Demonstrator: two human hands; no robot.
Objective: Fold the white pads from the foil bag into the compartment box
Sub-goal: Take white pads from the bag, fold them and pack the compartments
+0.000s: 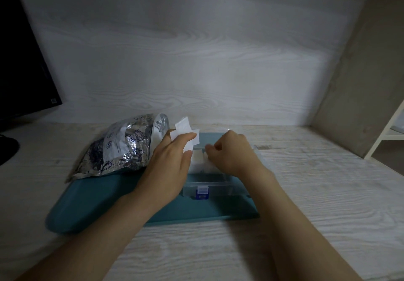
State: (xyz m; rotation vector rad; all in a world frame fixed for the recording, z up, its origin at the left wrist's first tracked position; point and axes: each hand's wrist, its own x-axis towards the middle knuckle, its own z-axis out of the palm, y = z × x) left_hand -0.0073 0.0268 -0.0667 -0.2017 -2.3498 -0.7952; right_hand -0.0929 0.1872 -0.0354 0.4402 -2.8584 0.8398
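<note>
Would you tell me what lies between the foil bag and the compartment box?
In the head view, the left hand, holding a white pad, lies between the foil bag and the compartment box, over the teal tray.

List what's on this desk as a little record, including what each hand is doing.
Left-hand grip: pinches a white pad beside the bag's mouth
Right-hand grip: fingers curled over the compartment box; hold unclear
Foil bag: lying partly on the teal tray, mouth toward the box
Box contents: stored pads, white
Desk: pale wood
</note>
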